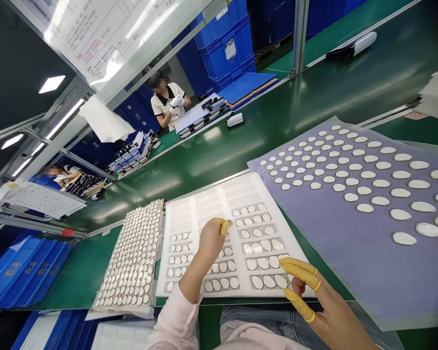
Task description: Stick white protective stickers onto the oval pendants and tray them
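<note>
My left hand (215, 236), with yellow finger cots, reaches over the middle column of a white foam tray (246, 194). Its fingers are pressed together around something too small or hidden to make out. Yellow cots also cover fingers of my right hand (314, 291), spread apart beside the tray's lower right corner, with nothing seen between them. Rows of oval white pieces with shiny rims (262, 264) sit in the tray's pockets. More oval pieces (400, 214) lie spaced out on a purple sheet (343, 233) to the right.
A board packed with small oval pieces (131, 257) stands left of the tray. Blue trays (29, 272) are at far left. Beyond, a green conveyor (204, 146) carries a white-and-black item (235, 120). A person (168, 102) in white gloves works across it.
</note>
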Action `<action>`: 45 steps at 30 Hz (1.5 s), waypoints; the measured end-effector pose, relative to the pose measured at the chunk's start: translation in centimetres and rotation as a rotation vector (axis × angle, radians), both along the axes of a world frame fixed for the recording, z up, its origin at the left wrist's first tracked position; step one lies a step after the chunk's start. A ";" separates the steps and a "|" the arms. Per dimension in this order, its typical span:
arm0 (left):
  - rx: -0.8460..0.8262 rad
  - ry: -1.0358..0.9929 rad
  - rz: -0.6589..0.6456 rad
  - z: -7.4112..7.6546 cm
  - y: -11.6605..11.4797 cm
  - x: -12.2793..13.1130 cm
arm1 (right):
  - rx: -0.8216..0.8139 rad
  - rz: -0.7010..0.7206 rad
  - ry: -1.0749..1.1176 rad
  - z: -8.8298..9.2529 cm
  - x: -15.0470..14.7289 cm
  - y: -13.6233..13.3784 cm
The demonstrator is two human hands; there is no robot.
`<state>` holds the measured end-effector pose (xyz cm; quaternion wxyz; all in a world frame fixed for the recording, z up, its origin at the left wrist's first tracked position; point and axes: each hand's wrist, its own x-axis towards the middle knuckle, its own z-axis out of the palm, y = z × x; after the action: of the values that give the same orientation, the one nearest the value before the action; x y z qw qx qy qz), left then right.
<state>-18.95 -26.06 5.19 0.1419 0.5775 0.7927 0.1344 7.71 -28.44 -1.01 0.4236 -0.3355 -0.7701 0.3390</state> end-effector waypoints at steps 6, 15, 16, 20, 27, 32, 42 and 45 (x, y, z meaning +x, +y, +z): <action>-0.094 0.282 -0.005 -2.7 3.6 -3.3 | -0.006 -0.038 -0.005 0.0 0.8 0.2; -0.244 0.255 -0.106 -2.5 4.5 -4.8 | -0.088 -0.058 0.008 -1.0 1.8 0.7; -0.253 0.233 -0.112 -2.2 4.6 -5.0 | -0.091 -0.065 0.030 -1.0 1.9 0.8; -0.297 0.202 -0.050 -2.1 5.2 -5.6 | -0.136 -0.126 0.097 -0.8 2.8 1.4; -0.323 0.188 -0.006 -2.2 5.8 -5.1 | -0.170 -0.268 0.079 -1.0 5.8 2.8; -0.289 0.239 -0.034 -0.2 5.3 -3.3 | -0.150 -0.496 -0.059 -2.6 8.9 4.8; -0.060 0.073 -0.653 -0.9 11.4 13.9 | -0.178 -0.766 -0.714 -4.7 12.0 10.6; -0.055 0.062 -0.848 -2.9 14.1 19.7 | -0.181 -0.773 -0.713 -4.8 12.0 10.7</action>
<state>0.78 -11.97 2.27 0.1762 0.8522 0.4920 0.0256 19.73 -17.79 -5.85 0.1990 -0.7242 -0.6543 0.0883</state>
